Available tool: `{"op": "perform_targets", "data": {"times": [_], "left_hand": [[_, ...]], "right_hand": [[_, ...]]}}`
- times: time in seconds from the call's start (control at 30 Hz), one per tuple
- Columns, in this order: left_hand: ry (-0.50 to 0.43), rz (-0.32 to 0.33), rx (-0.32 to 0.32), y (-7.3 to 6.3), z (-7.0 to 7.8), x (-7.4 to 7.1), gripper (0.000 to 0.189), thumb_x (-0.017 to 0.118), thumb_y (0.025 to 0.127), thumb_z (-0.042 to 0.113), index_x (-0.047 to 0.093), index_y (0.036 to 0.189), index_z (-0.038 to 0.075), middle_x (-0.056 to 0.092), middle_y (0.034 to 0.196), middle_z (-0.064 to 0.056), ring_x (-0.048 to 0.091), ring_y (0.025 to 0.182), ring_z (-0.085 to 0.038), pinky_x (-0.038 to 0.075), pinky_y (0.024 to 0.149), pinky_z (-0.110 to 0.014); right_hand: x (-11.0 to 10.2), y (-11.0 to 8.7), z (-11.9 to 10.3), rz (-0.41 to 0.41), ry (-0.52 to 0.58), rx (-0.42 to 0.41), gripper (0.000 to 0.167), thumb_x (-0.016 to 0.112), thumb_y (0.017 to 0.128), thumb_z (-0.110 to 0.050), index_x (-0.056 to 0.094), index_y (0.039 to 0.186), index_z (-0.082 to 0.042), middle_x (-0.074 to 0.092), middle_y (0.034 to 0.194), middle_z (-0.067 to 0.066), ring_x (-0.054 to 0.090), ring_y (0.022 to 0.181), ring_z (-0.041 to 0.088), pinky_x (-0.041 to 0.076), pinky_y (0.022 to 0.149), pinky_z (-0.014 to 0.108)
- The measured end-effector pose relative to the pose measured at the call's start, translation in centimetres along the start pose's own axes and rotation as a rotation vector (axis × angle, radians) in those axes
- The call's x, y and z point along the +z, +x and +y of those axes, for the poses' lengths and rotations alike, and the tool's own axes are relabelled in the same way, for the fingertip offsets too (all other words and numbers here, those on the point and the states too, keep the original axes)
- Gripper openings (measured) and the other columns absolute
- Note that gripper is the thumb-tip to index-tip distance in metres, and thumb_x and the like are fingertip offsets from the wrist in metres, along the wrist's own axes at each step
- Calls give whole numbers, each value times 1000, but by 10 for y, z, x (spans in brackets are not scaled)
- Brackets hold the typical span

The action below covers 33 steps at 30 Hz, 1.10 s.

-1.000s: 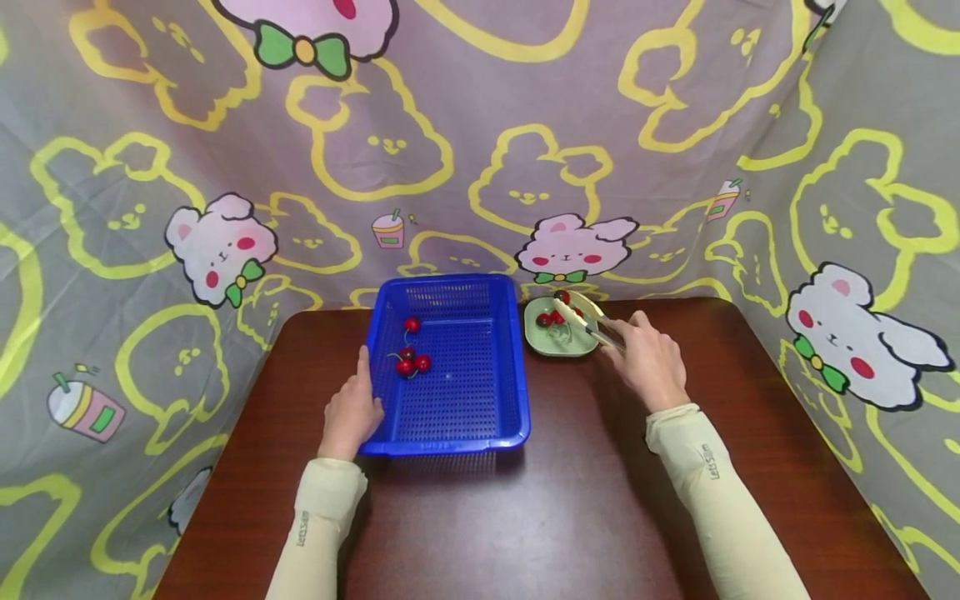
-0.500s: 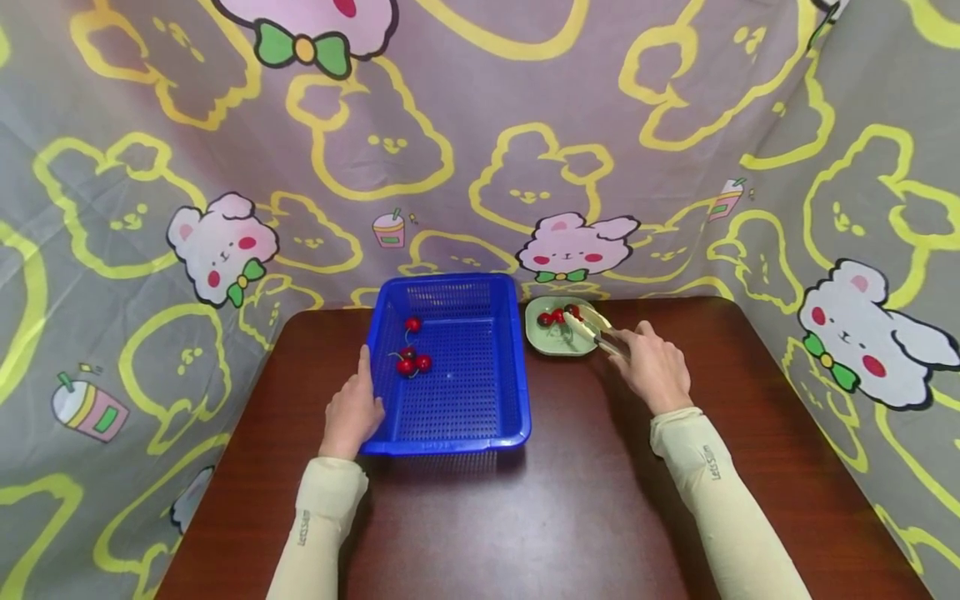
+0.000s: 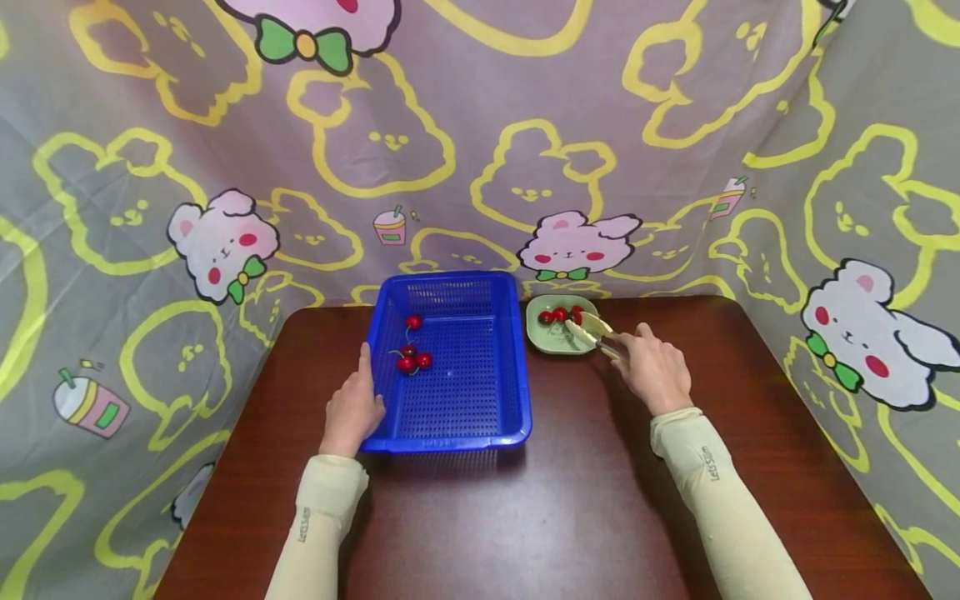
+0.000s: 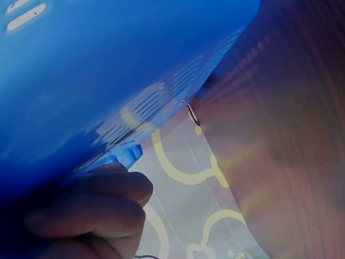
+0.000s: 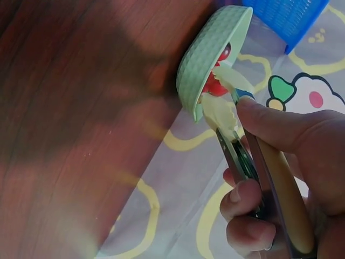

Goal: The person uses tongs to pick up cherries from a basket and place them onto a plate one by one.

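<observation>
My left hand (image 3: 354, 412) grips the left rim of a blue plastic basket (image 3: 450, 445); in the left wrist view its fingers (image 4: 102, 216) curl at the basket's edge. Inside the basket, toward its left side, lie several red cherries (image 3: 406, 365), some with stems. My right hand (image 3: 654, 367) holds a pair of tongs (image 3: 609, 348) with cream-coloured tips. Those tips reach into a small pale green dish (image 3: 546, 343), spread apart beside the cherries (image 3: 560, 315) there. In the right wrist view, red cherries (image 5: 216, 87) show just beyond the tips.
Basket and dish stand side by side at the back of a dark brown wooden table (image 3: 480, 525). A grey curtain (image 3: 435, 100) with yellow bear outlines and white rabbits hangs right behind the table and along both sides.
The tongs have come down and slightly toward me in the dish. A dark cherry that was at their tips by the dish's back rim now sits lower, among the others. Left hand and basket stay put.
</observation>
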<state>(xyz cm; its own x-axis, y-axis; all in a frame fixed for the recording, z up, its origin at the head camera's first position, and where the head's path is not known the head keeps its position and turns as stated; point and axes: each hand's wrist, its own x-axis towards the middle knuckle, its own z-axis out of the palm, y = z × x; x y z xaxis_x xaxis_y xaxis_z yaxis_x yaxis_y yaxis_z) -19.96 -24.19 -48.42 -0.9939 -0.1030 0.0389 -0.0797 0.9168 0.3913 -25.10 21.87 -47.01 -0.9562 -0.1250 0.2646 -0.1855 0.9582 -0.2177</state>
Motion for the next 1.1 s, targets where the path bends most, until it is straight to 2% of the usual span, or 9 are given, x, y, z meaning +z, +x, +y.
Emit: {"op": "perform_targets", "data": {"times": [0.33,0.57,0.93,1.1], "left_hand": [[5,-4,2,0,0,1,89,66,96,7,10,165,1,65,116,-32,62,75,-37,57,75,-59],[24,1,1,-1,1,-1,89,65,95,7,10,165,1,64,122,-35,67,89,-49,54,78,-64],[14,-19,-12,0,2,-2,89,65,96,7,8,165,1,63,122,-34,66,85,-44,55,79,-62],[11,-20,-15,0,2,-2,89,65,96,7,9,165,1,64,121,-34,66,84,-44,55,79,-62]], "right_hand": [[1,1,-5,-17,-35,3,34,83,85,-19,74,116,-8,54,88,15,59,61,39,50,59,56],[2,2,-5,-14,-50,-2,33,83,84,-17,75,113,-6,54,87,16,58,58,38,51,57,55],[2,1,-4,-6,-49,-1,32,82,84,-17,74,113,-6,53,87,16,58,58,37,50,56,55],[1,0,-4,4,-28,8,36,82,85,-19,73,118,-9,54,90,17,59,59,40,50,57,57]]}}
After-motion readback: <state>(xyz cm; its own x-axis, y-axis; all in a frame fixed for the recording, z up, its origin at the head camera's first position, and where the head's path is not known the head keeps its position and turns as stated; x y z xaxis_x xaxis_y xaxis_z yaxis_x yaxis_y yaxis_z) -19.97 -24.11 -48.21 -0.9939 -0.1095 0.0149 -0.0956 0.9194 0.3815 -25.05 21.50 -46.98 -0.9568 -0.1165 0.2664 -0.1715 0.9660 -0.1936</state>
